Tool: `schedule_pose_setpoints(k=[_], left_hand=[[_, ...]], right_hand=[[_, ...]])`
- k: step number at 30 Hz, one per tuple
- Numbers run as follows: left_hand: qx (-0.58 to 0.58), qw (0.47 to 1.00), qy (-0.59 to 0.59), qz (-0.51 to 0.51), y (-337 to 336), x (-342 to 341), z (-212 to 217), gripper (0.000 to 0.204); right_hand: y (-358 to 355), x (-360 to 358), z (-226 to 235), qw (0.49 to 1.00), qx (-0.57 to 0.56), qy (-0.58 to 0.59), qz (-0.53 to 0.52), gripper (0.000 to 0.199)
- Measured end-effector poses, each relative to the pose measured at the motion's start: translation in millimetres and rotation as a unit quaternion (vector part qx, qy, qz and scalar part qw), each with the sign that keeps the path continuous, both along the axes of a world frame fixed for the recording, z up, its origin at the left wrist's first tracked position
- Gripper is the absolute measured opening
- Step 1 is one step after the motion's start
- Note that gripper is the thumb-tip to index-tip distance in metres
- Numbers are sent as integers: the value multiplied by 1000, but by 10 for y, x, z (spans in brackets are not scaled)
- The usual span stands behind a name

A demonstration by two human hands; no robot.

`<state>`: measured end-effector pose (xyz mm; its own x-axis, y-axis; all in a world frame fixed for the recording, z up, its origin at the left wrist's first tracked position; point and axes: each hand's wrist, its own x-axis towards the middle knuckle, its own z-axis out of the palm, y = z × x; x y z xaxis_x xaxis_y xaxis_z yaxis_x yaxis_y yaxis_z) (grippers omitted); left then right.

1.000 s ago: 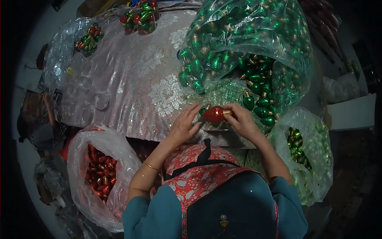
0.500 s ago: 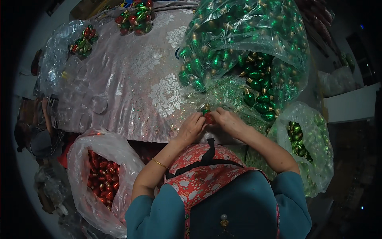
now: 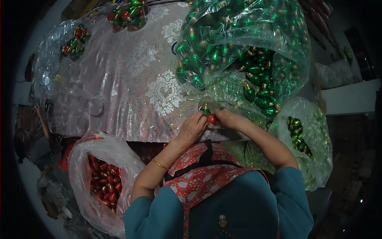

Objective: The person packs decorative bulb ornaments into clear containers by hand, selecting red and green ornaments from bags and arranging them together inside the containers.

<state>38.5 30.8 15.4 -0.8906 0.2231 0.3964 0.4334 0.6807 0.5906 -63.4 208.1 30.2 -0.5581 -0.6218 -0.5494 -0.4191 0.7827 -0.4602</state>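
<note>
We hold a small red bulb point(image 3: 212, 119) at the table's near edge, just under the big bag of green bulbs point(image 3: 242, 47). It could slip and roll off the shiny tablecloth point(image 3: 131, 79), we think, because our grip is tiny. Our left hand point(image 3: 192, 128) and right hand point(image 3: 227, 118) are almost closed, fingertips pinching the bulb together.

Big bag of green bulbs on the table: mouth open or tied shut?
Open. The big clear bag gapes toward the person, green bulbs spilling onto the tablecloth near both hands.
</note>
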Motion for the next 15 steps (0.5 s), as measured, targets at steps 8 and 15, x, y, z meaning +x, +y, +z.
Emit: schedule_pose_setpoints(k=[8, 15], left_hand=[[-13, 999, -20, -24, -18, 0, 22, 24], [-19, 999, -16, -29, -25, 1, 56, 24]], right_hand=[[-47, 14, 63, 995, -26, 82, 43, 35], [-265, -35, 129, 987, 62, 93, 114, 34]])
